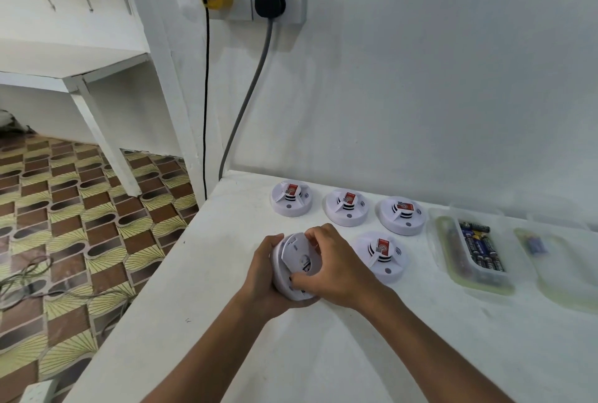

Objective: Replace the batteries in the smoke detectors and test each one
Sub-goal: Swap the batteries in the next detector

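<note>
The held smoke detector [296, 268] shows only a wedge of its underside — the left hand [263, 276] covers its left rim and bottom, the right hand [335, 268] its right half, so any battery bay cannot be made out. The red labels on the four resting detectors [346, 208] are too small to read. Brand print on the batteries [482, 249] in the clear tray [453, 268] is illegible. The right-hand tray [566, 276] is cut by the frame edge — the blue item [535, 245] inside it is blurred. Both forearms leave the frame at the bottom.
</note>
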Tool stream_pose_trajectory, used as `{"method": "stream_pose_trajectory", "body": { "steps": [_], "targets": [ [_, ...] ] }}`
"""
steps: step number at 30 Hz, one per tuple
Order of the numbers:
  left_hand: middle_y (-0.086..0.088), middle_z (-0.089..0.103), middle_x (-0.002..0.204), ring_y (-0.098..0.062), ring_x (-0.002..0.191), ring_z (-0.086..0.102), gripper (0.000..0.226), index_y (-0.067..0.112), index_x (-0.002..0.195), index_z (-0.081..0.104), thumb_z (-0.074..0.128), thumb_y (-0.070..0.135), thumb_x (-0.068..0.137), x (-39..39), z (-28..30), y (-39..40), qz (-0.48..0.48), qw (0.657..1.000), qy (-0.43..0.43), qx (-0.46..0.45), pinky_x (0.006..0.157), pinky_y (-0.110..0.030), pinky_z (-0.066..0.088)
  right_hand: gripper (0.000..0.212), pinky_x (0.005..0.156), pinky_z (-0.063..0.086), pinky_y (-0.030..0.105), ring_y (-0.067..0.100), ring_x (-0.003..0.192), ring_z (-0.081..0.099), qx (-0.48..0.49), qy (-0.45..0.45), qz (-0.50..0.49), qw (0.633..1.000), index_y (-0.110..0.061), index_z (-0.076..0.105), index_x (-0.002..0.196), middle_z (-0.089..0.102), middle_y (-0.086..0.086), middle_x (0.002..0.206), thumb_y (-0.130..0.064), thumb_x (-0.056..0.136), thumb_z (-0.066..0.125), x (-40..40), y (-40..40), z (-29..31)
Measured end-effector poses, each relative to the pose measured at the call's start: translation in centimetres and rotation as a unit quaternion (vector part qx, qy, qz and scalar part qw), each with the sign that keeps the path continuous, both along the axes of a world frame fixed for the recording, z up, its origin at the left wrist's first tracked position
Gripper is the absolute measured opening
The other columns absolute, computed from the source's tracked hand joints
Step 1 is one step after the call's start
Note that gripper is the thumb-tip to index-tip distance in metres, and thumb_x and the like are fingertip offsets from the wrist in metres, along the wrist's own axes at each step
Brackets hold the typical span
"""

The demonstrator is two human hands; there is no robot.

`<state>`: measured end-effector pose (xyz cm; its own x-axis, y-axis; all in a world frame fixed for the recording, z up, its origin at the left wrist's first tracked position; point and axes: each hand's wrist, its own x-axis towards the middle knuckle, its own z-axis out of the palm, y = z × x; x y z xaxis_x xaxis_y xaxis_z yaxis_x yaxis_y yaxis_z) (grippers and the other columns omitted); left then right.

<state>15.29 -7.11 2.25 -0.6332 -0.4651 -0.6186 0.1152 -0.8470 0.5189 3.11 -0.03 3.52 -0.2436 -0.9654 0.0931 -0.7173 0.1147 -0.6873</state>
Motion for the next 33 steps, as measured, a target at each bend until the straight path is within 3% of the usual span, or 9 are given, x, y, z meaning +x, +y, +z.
{"method": "stream_pose_trajectory", "body": {
  "steps": [6,9,13,18,21,23,26,30,33],
  "targets": [
    [-0.016,0.074,0.082,-0.033,0.087,0.06,0.052,0.009,0.072,0.077,0.043,0.045,0.088,0.3,0.2,-1.2,0.03,0.998,0.048,-0.018,0.082,-0.045,0.045,0.064,0.081,0.046,0.01,0.005,0.1,0.052,-0.169,-0.044,-0.041,0.984,-0.017,0.052,0.122,0.053,-0.008,0.109,-0.04,0.065,0.069,1.1,-0.1,-1.6],
    [-0.018,0.072,0.093,-0.037,0.092,0.058,0.048,0.009,0.092,0.072,0.043,0.047,0.088,0.9,0.1,-2.2,0.063,0.996,0.064,-0.003,0.082,-0.049,0.044,0.064,0.082,0.049,0.012,0.007,0.103,0.057,-0.263,-0.09,-0.08,0.957,-0.008,0.054,0.125,0.058,-0.004,0.115,-0.035,0.069,0.069,1.4,-0.4,-2.7],
    [-0.021,0.06,0.121,-0.041,0.114,0.051,0.046,0.01,0.11,0.063,0.047,0.047,0.086,2.0,-0.5,-3.9,0.127,0.988,0.085,0.019,0.086,-0.054,0.044,0.044,0.07,0.052,0.015,0.01,0.094,0.06,-0.191,-0.212,-0.188,0.94,-0.022,0.058,0.112,0.064,-0.009,0.107,-0.026,0.07,0.073,0.8,-2.3,-2.3],
    [-0.021,0.058,0.125,-0.043,0.121,0.049,0.045,0.012,0.111,0.062,0.048,0.046,0.085,3.3,-0.8,-5.6,0.167,0.98,0.107,0.001,0.087,-0.056,0.045,0.019,0.064,0.044,0.028,0.022,0.077,0.055,0.006,-0.022,-0.133,0.991,-0.015,0.054,0.079,0.059,0.0,0.079,-0.026,0.074,0.068,-1.5,-5.9,-3.9],
    [-0.02,0.057,0.129,-0.043,0.122,0.049,0.05,0.014,0.12,0.061,0.051,0.045,0.082,3.2,-0.6,-5.9,0.172,0.978,0.117,-0.012,0.085,-0.056,0.047,0.022,0.079,0.045,0.035,0.034,0.098,0.057,0.077,0.138,-0.093,0.983,-0.01,0.06,0.095,0.067,0.011,0.099,-0.026,0.08,0.059,-1.4,-6.7,-4.9],
    [-0.02,0.057,0.13,-0.042,0.123,0.049,0.053,0.015,0.123,0.06,0.053,0.044,0.079,2.9,-0.5,-5.8,0.173,0.977,0.124,-0.018,0.088,-0.056,0.046,0.03,0.088,0.042,0.035,0.031,0.112,0.054,0.065,0.156,-0.082,0.982,-0.012,0.059,0.112,0.063,0.008,0.117,-0.028,0.087,0.057,-1.2,-6.6,-5.3],
    [-0.02,0.057,0.128,-0.043,0.124,0.048,0.048,0.014,0.117,0.062,0.05,0.045,0.082,1.6,0.2,-4.7,0.158,0.977,0.138,-0.03,0.097,-0.056,0.042,0.039,0.1,0.042,0.031,0.02,0.122,0.052,0.0,-0.01,-0.12,0.993,-0.014,0.056,0.128,0.058,0.002,0.133,-0.031,0.092,0.059,-1.3,-5.0,-4.0],
    [-0.021,0.06,0.126,-0.042,0.122,0.05,0.049,0.013,0.112,0.067,0.051,0.044,0.078,-2.3,1.4,-2.1,0.125,0.978,0.158,-0.05,0.097,-0.055,0.042,0.008,0.072,0.047,0.009,0.011,0.099,0.063,-0.131,-0.143,-0.162,0.968,-0.017,0.062,0.097,0.068,-0.001,0.106,-0.013,0.09,0.063,-3.4,-1.0,-0.8],
    [-0.019,0.069,0.111,-0.038,0.107,0.058,0.046,0.012,0.096,0.076,0.046,0.045,0.085,-6.9,2.5,1.2,0.099,0.977,0.171,-0.079,0.093,-0.053,0.045,0.007,0.07,0.048,0.01,0.002,0.089,0.062,-0.138,-0.175,-0.149,0.963,-0.018,0.063,0.089,0.067,-0.008,0.095,-0.012,0.089,0.065,-6.8,2.8,0.7]
  ]
}}
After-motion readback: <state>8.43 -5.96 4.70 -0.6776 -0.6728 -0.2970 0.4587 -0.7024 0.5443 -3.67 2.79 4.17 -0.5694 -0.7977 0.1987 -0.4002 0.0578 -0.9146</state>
